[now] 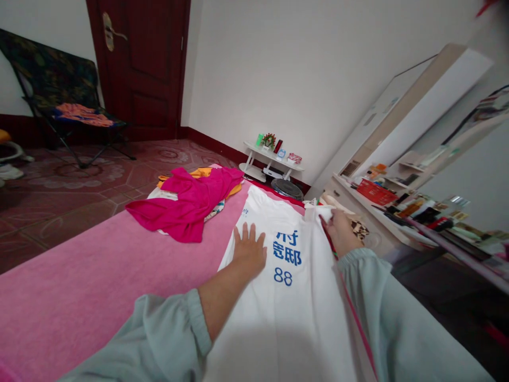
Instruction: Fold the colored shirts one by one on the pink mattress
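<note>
A white T-shirt (294,302) with blue characters and the number 88 lies spread on a pink bed cover (91,270). My left hand (249,249) lies flat on the shirt beside the print, fingers stretched out. At the shirt's right edge my right hand (340,229) pinches a fold of the white cloth near the sleeve. Both arms wear pale green sleeves.
A heap of clothes with a magenta garment (186,204) on top sits farther up the bed. A folding chair (59,90) stands by a dark red door (143,63). A small white shelf (272,159) is against the wall; a cluttered dresser (397,207) lines the right.
</note>
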Demonstrator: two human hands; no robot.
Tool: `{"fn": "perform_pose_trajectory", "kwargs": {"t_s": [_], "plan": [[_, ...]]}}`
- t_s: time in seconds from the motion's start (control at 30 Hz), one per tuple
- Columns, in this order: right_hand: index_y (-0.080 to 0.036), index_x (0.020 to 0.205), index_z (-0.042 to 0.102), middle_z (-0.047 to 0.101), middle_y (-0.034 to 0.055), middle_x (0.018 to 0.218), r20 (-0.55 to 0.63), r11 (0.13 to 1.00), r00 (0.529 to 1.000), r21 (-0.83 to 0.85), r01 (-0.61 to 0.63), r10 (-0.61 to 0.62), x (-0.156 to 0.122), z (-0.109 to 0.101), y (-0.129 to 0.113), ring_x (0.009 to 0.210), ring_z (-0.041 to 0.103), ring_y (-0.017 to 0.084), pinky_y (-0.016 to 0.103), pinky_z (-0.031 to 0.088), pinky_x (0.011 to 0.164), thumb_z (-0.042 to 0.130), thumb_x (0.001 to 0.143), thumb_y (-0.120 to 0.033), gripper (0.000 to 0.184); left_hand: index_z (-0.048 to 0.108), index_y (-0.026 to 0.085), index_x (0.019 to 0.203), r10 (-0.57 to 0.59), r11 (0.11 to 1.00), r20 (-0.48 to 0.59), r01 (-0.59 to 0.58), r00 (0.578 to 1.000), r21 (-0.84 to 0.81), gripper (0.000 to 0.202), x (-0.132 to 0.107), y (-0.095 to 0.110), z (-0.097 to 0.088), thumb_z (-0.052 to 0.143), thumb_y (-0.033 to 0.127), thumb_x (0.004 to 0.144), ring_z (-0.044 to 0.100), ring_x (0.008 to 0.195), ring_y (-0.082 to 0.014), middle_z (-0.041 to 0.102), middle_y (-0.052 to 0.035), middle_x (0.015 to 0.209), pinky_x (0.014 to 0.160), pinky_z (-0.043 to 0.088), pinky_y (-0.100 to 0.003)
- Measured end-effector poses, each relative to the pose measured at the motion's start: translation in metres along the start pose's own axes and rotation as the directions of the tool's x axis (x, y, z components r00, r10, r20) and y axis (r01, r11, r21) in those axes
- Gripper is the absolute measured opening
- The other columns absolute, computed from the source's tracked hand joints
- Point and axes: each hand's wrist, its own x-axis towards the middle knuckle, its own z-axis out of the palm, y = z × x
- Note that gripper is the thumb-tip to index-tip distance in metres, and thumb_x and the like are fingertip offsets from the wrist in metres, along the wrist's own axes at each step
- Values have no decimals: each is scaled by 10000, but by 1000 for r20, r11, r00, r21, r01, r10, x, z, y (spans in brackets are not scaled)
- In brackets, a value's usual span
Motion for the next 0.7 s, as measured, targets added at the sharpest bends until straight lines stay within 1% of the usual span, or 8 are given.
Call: {"fn": "perform_pose_trajectory", "kwargs": {"t_s": [0.1,0.17,0.23,0.3,0.37,0.53,0.63,0.7], "plan": [[-186,895,528,651,44,872,214,961,975,254,-110,56,-23,25,-33,803,659,146,293,572,722,465,844,-159,85,488,205,1361,43,999,-14,-43,999,-23,491,-2,-3,-2,412,373,907,215,1413,-354,340,-145,1511,1127,94,-576],[-184,906,542,659,65,1015,483,828,875,489,-276,6,-44,29,-51,905,662,150,316,557,803,517,851,-187,61,481,205,1355,68,996,-37,-70,997,-51,477,-2,-5,-4,428,344,902,270,1394,-325,392,-134,1480,1134,136,-538],[-190,969,555,636,78,1140,640,725,763,568,-390,-92,-66,19,-61,973,653,158,331,538,838,543,869,-248,117,469,199,1359,91,992,-60,-95,994,-85,473,-3,-7,-5,425,323,905,315,1372,-300,442,-122,1443,1133,174,-505],[-192,1020,566,626,87,1184,681,772,723,519,-367,-114,-88,-2,-57,972,652,161,312,527,813,585,858,-327,211,466,186,1359,118,985,-71,-126,991,-122,467,-2,-8,-7,415,315,913,359,1343,-284,491,-117,1400,1125,212,-482],[-175,1004,588,655,90,1108,683,877,727,389,-281,-70,-110,-29,-40,901,654,156,277,507,760,644,805,-379,291,482,181,1345,150,975,-80,-161,985,-154,453,-2,-9,-8,413,311,917,405,1308,-274,535,-113,1352,1110,248,-463],[-135,788,599,615,21,722,654,991,756,79,-105,28,-178,-102,37,654,545,133,254,419,619,709,659,-450,358,569,192,1252,239,955,-101,-253,966,-158,387,0,-9,-6,466,295,894,536,1158,-252,618,-102,1221,1046,339,-412],[-149,717,558,522,-25,635,727,996,682,-73,-41,82,-227,-137,70,603,462,112,237,346,561,698,667,-409,300,614,192,1193,281,945,-114,-295,953,-144,351,1,-10,-4,496,273,872,554,1127,-256,632,-99,1192,1018,370,-408],[-169,637,489,445,-52,590,752,985,648,-171,13,122,-254,-152,75,573,401,96,229,284,529,696,658,-328,262,634,200,1164,286,941,-114,-301,952,-155,334,0,-10,-4,505,262,863,555,1130,-256,633,-94,1196,1024,370,-412]]}}
